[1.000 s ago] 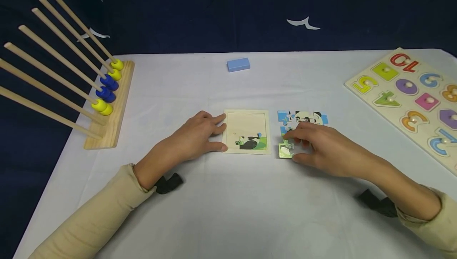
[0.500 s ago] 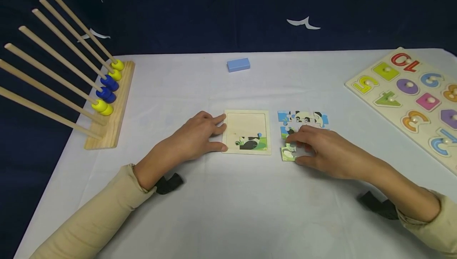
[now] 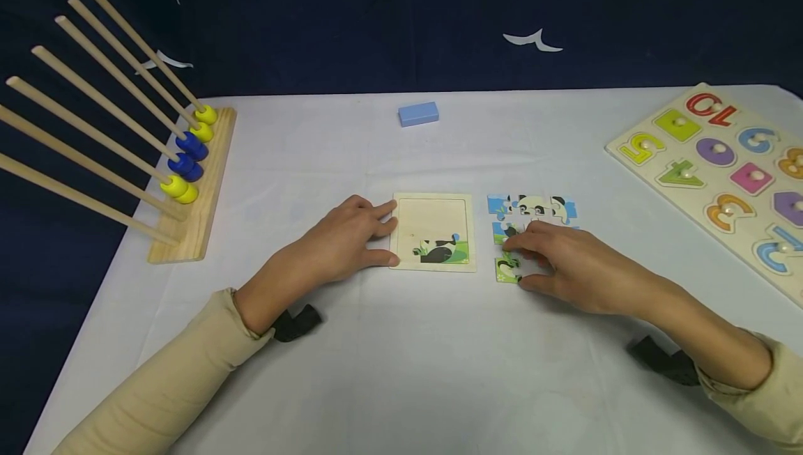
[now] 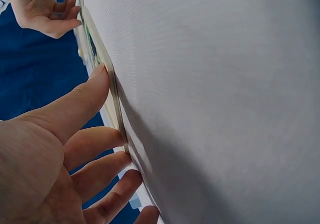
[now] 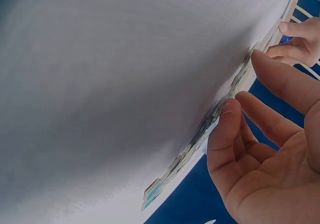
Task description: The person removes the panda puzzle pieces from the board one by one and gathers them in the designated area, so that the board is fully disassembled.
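Note:
My left hand (image 3: 345, 239) rests on the left edge of a square wooden puzzle tray (image 3: 433, 196), its thumb and fingertips spread along the rim. Inside the tray's lower part lie joined panda pieces (image 3: 439, 251). To the right of the tray, my right hand (image 3: 577, 267) pinches a green-and-white jigsaw piece (image 3: 505, 270) between thumb and fingers, low over the tablecloth. Just beyond it lie several loose jigsaw pieces (image 3: 532, 205) with a panda's face and blue sky, partly hidden by the hand. The right wrist view shows the pieces (image 5: 200, 134) edge-on under the fingertips.
An abacus stand (image 3: 213, 183) with upright rods and yellow and blue beads stands at the left. A blue block (image 3: 419, 114) lies at the back. A peg board (image 3: 709, 183) with numbers and shapes fills the right side. Dark cloth hangs behind the table.
My right hand has shifted slightly right and toward me, and the green-and-white jigsaw piece has moved with it. The left hand and the tray stay in place.

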A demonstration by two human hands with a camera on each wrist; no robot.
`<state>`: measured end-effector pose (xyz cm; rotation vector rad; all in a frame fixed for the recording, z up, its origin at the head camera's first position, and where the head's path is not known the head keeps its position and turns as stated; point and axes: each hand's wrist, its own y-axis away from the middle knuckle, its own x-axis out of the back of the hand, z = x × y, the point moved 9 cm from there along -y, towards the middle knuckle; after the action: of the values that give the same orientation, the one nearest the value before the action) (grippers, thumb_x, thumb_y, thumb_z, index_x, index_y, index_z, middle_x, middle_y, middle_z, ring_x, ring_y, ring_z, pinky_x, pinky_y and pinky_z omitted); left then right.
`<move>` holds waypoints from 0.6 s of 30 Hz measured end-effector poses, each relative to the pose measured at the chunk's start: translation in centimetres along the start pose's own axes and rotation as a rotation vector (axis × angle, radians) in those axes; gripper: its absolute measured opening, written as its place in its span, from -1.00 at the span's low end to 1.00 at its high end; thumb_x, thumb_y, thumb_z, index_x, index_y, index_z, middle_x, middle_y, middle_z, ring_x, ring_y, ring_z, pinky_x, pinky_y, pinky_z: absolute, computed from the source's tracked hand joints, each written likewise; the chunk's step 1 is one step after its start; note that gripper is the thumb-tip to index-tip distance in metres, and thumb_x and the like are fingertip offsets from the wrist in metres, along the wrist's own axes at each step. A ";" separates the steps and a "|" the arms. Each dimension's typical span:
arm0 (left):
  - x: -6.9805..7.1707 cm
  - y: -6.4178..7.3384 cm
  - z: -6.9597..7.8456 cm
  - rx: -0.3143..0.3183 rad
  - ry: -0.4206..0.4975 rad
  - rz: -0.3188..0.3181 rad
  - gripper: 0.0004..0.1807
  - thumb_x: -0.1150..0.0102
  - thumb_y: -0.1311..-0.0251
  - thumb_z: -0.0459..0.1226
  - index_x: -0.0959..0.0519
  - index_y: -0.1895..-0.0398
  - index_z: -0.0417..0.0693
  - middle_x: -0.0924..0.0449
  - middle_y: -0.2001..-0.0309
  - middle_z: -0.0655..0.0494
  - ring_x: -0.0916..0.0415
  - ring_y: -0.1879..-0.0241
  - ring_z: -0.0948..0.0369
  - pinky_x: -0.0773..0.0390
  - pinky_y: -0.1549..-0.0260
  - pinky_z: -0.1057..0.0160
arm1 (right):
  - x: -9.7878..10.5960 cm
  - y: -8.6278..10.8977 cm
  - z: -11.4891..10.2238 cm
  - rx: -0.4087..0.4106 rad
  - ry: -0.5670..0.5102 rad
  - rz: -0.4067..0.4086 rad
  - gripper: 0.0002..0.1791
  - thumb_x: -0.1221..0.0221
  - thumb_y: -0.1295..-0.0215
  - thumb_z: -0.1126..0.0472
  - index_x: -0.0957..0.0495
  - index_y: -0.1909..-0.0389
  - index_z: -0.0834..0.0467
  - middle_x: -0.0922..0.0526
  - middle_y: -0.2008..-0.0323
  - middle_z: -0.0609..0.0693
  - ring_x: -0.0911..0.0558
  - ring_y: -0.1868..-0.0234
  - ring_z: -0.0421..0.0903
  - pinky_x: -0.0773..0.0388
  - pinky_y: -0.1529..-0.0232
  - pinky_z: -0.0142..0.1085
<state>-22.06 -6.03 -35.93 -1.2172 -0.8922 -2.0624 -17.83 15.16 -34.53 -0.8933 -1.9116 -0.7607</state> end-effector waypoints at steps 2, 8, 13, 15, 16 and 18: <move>0.0 0.0 0.0 0.004 0.003 -0.002 -0.29 -0.36 -0.20 -0.03 -0.42 -0.35 -0.15 -0.16 -0.48 -0.01 -0.22 -0.30 -0.03 -0.27 -0.26 0.03 | 0.0 0.0 0.0 -0.006 0.007 -0.002 -0.46 -0.45 -0.08 0.27 -0.59 -0.13 0.19 -0.56 0.16 -0.13 -0.47 0.25 -0.18 -0.48 0.21 -0.20; 0.0 0.0 0.0 0.011 0.011 -0.007 -0.29 -0.35 -0.20 -0.03 -0.41 -0.35 -0.14 -0.15 -0.48 0.01 -0.21 -0.30 -0.02 -0.26 -0.26 0.01 | 0.0 0.0 -0.1 -0.012 0.021 -0.002 -0.46 -0.45 -0.08 0.28 -0.59 -0.14 0.20 -0.55 0.16 -0.13 -0.47 0.25 -0.18 -0.48 0.20 -0.20; 0.0 0.0 0.0 0.016 0.002 -0.009 -0.29 -0.35 -0.21 -0.02 -0.41 -0.35 -0.14 -0.15 -0.48 0.01 -0.21 -0.31 -0.02 -0.26 -0.26 0.00 | -0.2 0.0 0.0 -0.013 0.013 -0.010 -0.47 -0.45 -0.09 0.26 -0.59 -0.13 0.19 -0.55 0.16 -0.12 -0.47 0.25 -0.18 -0.48 0.21 -0.20; 0.0 0.0 0.0 0.020 0.003 -0.010 -0.29 -0.35 -0.21 -0.02 -0.41 -0.36 -0.13 -0.15 -0.49 0.02 -0.20 -0.31 -0.02 -0.26 -0.26 0.00 | -0.3 -0.1 0.0 -0.012 0.006 -0.017 -0.48 -0.45 -0.10 0.25 -0.60 -0.12 0.19 -0.54 0.16 -0.12 -0.47 0.25 -0.18 -0.47 0.22 -0.20; 0.0 0.0 -0.1 0.021 0.004 -0.011 -0.29 -0.35 -0.20 -0.02 -0.41 -0.35 -0.13 -0.15 -0.49 0.02 -0.20 -0.31 -0.02 -0.26 -0.26 0.00 | -0.3 -0.1 0.0 -0.010 0.003 -0.018 -0.49 -0.45 -0.10 0.25 -0.60 -0.12 0.19 -0.54 0.16 -0.12 -0.46 0.26 -0.18 -0.47 0.23 -0.20; -0.1 0.0 -0.1 0.023 0.006 -0.011 -0.29 -0.35 -0.21 -0.02 -0.41 -0.35 -0.13 -0.15 -0.49 0.02 -0.20 -0.32 -0.02 -0.25 -0.26 0.00 | -0.4 -0.1 0.1 -0.008 -0.001 -0.024 -0.49 -0.44 -0.10 0.25 -0.60 -0.11 0.19 -0.53 0.16 -0.12 -0.46 0.27 -0.18 -0.46 0.25 -0.21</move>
<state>-22.10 -6.05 -36.03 -1.1961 -0.9194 -2.0585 -17.77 15.06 -34.94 -0.8772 -1.9242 -0.7822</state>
